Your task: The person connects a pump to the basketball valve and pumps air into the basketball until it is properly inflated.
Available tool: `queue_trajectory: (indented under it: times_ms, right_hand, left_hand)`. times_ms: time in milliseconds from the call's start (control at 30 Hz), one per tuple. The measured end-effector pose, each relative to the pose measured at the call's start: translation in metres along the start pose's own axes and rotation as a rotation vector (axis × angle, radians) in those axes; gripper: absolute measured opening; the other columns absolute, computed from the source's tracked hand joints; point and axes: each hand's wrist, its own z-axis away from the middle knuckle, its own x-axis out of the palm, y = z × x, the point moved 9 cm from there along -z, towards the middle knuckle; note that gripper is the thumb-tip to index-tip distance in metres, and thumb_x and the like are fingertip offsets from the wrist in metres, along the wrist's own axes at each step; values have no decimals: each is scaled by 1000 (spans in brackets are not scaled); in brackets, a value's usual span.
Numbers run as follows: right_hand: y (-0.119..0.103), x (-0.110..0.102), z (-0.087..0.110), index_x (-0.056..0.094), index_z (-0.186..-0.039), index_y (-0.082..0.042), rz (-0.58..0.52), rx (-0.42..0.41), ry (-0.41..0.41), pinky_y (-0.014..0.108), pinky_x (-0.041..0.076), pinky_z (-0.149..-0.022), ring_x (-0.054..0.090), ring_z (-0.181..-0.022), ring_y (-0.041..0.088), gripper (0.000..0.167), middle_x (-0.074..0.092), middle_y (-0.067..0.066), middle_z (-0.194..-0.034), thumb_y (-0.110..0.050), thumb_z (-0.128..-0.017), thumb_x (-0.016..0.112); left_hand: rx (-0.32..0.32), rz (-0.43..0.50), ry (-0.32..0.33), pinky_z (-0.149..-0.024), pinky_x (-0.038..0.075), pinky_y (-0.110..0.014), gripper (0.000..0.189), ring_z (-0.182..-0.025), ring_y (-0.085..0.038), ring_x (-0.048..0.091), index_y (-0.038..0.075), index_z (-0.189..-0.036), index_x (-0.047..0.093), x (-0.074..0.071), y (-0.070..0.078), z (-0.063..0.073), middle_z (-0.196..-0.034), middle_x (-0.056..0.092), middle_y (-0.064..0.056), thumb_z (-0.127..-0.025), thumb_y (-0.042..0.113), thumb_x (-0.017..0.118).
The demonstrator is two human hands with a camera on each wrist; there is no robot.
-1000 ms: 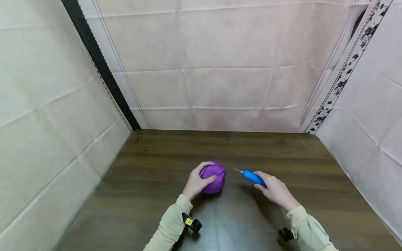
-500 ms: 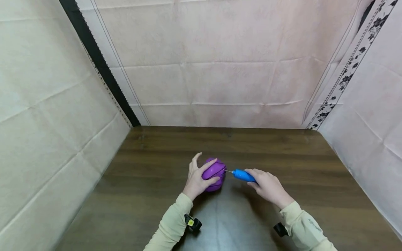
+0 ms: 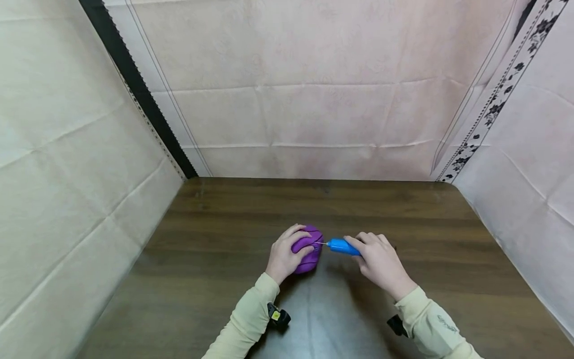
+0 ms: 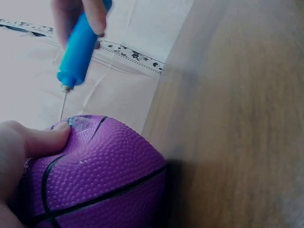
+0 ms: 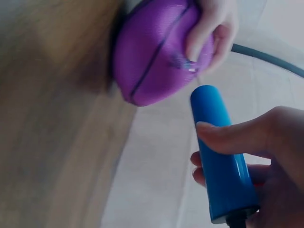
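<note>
The right hand (image 3: 378,262) grips the blue hand pump (image 3: 344,247), its thumb along one side of the barrel and fingertips on the other. From the pump's front end the needle (image 3: 321,243) points to the purple mini basketball (image 3: 306,266). A second ago a gap lay between the two; now the needle reaches the ball's side, beside a printed mark (image 4: 80,124). Whether the tip has gone in or only meets the surface, I cannot tell.

The left hand (image 3: 284,255) has changed as well: its fingers, spread away from the ball half a second ago, now curl over it, and the thumb presses a dent near the needle. The ball, soft and sagging, rests on the wooden table (image 3: 215,294), in front of the hanging white cloth (image 3: 287,119). The work seems to have passed from approach to seating the needle; a steady grip and straight alignment matter here, since a slanted push could bend it.
</note>
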Motion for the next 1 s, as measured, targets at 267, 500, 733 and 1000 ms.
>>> queue_trajectory:
  times_ms: [267, 500, 733, 1000]
  right_hand:
    - [-10, -22, -5, 71, -112, -8, 46, -43, 62, 38, 45, -77, 61, -85, 23, 43, 66, 6, -90, 3, -71, 79]
    - [-14, -20, -5, 71, -111, -9, 54, -70, 50, 37, 44, -74, 60, -82, 22, 43, 65, 5, -88, 6, -70, 75]
    - [-20, -17, -6, 71, -110, -6, 82, -98, 37, 36, 44, -76, 58, -82, 22, 40, 62, 5, -86, 4, -71, 75]
    - [-29, -20, -12, 72, -104, -5, 146, -138, 64, 34, 42, -73, 56, -79, 23, 37, 60, 5, -82, 7, -69, 72]
  left_hand:
    - [42, 66, 65, -99, 48, -44, 17, -128, -24, 56, 16, -95, 73, -3, 1, -1, -122, 68, -4, -80, 19, 78]
    - [34, 77, 47, -101, 48, -44, 15, -130, -22, 55, 16, -95, 73, 2, 0, -1, -122, 68, -3, -81, 18, 77]
    - [61, 31, 36, -101, 45, -46, 15, -127, -24, 56, 16, -95, 73, 4, 4, 0, -120, 69, -2, -80, 20, 77]
    - [272, -417, -61, -99, 38, -45, 26, -111, -16, 60, 19, -101, 68, 6, 30, -8, -104, 72, 6, -80, 31, 77]
